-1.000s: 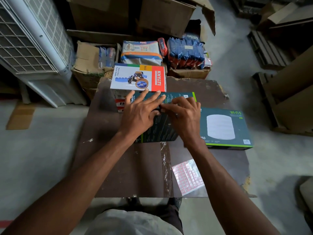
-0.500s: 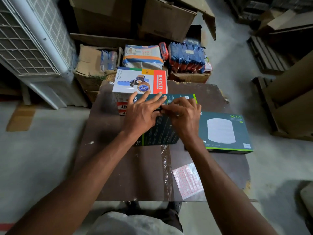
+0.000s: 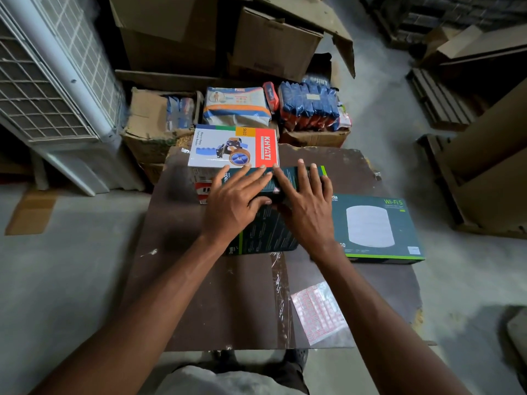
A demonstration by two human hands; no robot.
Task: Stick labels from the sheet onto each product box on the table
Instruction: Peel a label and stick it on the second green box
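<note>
Landmark: the dark green box (image 3: 265, 223) under both hands, lying on the brown surface (image 3: 199, 295).

White tape-tool box (image 3: 233, 146): just beyond the dark green box and to its left, stacked on another box; its printed face is up and its long axis runs left to right. No label shows on it, so it looks not yet done.

Left hand (image 3: 233, 203): lies flat on the top of the dark green box, fingers straight and spread, pressing, not gripping.

Dark green box, lie: flat on the surface, long axis running from the person away and slightly rightward, its green-edged far end pointing to the cartons at the back.

Label (image 3: 276, 190): a small pale sticker with a red mark shows between the two hands on the box top; it looks already stuck.

Right hand (image 3: 306, 206): also flat on the box, fingers extended, holding nothing, beside the left hand.

Label sheet (image 3: 318, 313): nearer the person than the dark green box and a little right, flat on the surface, long axis tilted.

Wi-Fi box (image 3: 376, 228): touching or just right of the dark green box, flat, long axis left to right; too small to tell whether it carries a label.

Progress, as a judgement: one box being finished, at least one left.
</note>
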